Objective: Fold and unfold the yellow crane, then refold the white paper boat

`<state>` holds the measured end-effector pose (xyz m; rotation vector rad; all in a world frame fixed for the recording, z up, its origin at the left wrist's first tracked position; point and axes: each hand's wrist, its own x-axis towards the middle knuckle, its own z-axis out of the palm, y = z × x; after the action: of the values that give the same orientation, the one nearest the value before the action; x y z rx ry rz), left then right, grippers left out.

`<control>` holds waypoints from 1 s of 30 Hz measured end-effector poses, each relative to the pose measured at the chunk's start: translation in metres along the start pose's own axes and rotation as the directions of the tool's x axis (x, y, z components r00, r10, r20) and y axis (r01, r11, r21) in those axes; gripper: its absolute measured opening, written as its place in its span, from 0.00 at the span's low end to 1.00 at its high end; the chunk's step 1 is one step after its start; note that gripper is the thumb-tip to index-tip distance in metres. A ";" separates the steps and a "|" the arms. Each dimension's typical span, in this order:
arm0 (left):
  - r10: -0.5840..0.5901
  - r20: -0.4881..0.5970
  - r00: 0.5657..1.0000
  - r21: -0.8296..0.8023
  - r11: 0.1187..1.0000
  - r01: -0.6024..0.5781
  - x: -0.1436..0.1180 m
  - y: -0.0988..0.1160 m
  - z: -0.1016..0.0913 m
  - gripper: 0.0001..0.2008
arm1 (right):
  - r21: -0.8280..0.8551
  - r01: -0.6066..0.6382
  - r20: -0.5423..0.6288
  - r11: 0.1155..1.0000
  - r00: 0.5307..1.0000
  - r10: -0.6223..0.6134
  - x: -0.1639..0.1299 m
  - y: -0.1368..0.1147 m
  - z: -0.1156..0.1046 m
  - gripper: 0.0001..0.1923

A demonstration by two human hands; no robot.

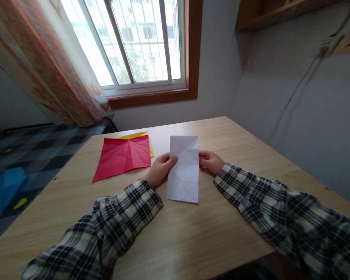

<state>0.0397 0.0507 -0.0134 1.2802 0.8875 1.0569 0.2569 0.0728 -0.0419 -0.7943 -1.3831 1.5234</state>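
Daylight from a barred window (140, 42) falls across a pale wooden table (192, 241) set into the corner of a grey-walled room, with a patterned curtain (46, 74) drawn to one side.

From the head camera, a white sheet of paper (184, 171), folded into a tall narrow rectangle and crossed by earlier crease lines, lies flat near the middle of the table. The left hand (160, 169) rests at its left edge, fingers curled together with the tips laid on the paper near the top of that side. The right hand (210, 160) sits at the opposite edge; its fingers look bunched against the paper's margin, though whether they pinch it or only touch it I cannot tell. Both arms wear plaid sleeves (280, 206).

To the left, well apart from the hands, a creased red sheet (122, 155) lies over a yellow sheet (140, 136), of which only a strip shows.

Judging by the creases and the two-sided hold, the work looks to be mid-fold: the paper is being steadied and squared. A further fold would call for both edges held aligned while a finger presses the crease flat.
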 end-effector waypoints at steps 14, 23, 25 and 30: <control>0.451 0.295 0.842 0.562 0.631 -0.535 -0.006 -0.001 -0.010 0.34 | 0.166 0.020 -0.288 0.986 0.957 0.029 0.008 0.002 -0.008 0.19; 0.493 0.377 0.784 0.691 0.414 -0.592 -0.011 0.000 0.002 0.26 | 0.216 0.010 -0.310 0.976 0.949 0.059 0.007 -0.003 -0.004 0.20; 0.465 0.192 0.864 0.631 0.616 -0.472 -0.007 -0.003 0.001 0.19 | 0.214 0.009 -0.312 0.977 0.948 0.059 0.007 -0.003 -0.005 0.21; 0.126 -0.294 0.947 -0.054 0.988 -0.148 0.008 -0.008 -0.005 0.16 | 0.200 0.014 -0.319 0.980 0.946 0.051 0.006 -0.002 -0.005 0.22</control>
<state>0.0380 0.0604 -0.0219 1.1536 0.9780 1.4020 0.2598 0.0805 -0.0397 -0.8871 -0.9676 1.4437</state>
